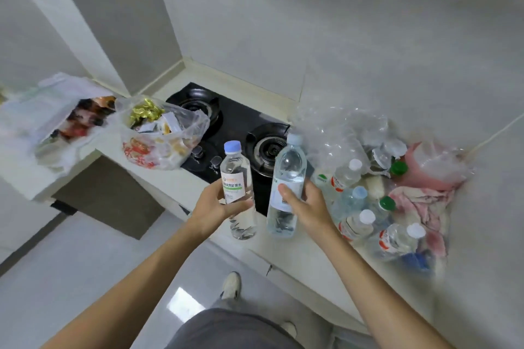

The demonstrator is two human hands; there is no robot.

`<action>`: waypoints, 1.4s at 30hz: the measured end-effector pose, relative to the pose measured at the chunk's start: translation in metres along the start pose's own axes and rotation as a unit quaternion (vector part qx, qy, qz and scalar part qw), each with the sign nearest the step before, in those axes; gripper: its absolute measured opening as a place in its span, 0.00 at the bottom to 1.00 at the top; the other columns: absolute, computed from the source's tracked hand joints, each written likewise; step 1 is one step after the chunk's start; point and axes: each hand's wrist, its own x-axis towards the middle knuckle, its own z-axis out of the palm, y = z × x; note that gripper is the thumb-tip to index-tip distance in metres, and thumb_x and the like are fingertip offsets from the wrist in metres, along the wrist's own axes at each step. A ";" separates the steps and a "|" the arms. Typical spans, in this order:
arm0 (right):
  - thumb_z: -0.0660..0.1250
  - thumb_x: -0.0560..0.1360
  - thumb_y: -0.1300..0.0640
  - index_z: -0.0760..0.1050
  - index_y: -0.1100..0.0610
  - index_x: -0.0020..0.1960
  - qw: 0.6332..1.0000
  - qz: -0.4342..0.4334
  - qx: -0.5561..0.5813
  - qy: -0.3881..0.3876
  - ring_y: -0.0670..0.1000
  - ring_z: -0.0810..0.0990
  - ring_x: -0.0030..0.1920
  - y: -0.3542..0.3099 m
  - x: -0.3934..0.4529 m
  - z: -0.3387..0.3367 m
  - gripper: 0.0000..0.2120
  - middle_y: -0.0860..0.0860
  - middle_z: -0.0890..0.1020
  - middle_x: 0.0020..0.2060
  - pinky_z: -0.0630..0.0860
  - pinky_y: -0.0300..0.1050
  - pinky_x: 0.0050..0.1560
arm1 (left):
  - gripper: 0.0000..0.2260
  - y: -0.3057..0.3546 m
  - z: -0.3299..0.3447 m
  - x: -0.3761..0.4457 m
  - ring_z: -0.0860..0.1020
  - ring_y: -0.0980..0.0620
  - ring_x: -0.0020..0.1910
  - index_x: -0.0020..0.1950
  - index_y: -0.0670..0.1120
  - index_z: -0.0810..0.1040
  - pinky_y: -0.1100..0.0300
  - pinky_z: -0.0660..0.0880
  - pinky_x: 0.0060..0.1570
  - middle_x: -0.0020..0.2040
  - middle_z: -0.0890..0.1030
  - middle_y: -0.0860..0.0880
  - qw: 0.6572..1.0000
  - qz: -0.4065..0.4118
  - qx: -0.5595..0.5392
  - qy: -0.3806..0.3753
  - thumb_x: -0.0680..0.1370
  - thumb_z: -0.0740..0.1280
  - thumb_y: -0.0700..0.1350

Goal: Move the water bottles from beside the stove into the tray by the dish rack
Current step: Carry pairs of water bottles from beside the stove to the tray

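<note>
My left hand (218, 204) grips a small clear water bottle (236, 178) with a blue cap, held upright over the counter's front edge. My right hand (304, 204) grips a taller clear water bottle (287, 173) with a pale cap, just in front of the black stove (235, 122). Several more water bottles (365, 221) with white, blue and green caps lie in a pile on the counter to the right of the stove. No tray or dish rack shows in the head view.
Crumpled clear plastic wrap (340, 133) and a pink cloth (422, 201) lie around the bottle pile. Two plastic bags of packaged goods (161, 136) (65, 122) sit left of the stove. Grey floor and my shoe (231, 285) lie below the counter edge.
</note>
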 end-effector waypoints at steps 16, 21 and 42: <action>0.68 0.77 0.33 0.73 0.45 0.75 0.957 -0.010 0.058 -0.283 0.54 0.86 0.62 -0.100 -0.101 0.291 0.31 0.50 0.85 0.63 0.83 0.58 0.62 | 0.23 -0.014 -0.223 -0.237 0.87 0.48 0.57 0.63 0.54 0.84 0.58 0.84 0.51 0.58 0.88 0.50 0.934 0.069 -0.106 0.335 0.69 0.80 0.58; 0.65 0.77 0.33 0.78 0.44 0.67 0.942 0.008 0.041 -0.334 0.61 0.86 0.59 -0.096 -0.160 0.424 0.24 0.53 0.88 0.57 0.84 0.63 0.60 | 0.25 -0.061 -0.316 -0.332 0.87 0.50 0.56 0.63 0.55 0.84 0.56 0.84 0.53 0.57 0.89 0.51 0.906 0.060 -0.108 0.405 0.69 0.79 0.60; 0.71 0.76 0.45 0.78 0.62 0.62 0.796 0.049 -0.021 -0.603 0.54 0.83 0.52 -0.066 -0.308 0.908 0.23 0.54 0.85 0.50 0.78 0.68 0.61 | 0.21 -0.204 -0.622 -0.566 0.87 0.55 0.53 0.61 0.50 0.85 0.58 0.82 0.54 0.54 0.89 0.53 0.743 -0.058 -0.109 0.658 0.70 0.83 0.50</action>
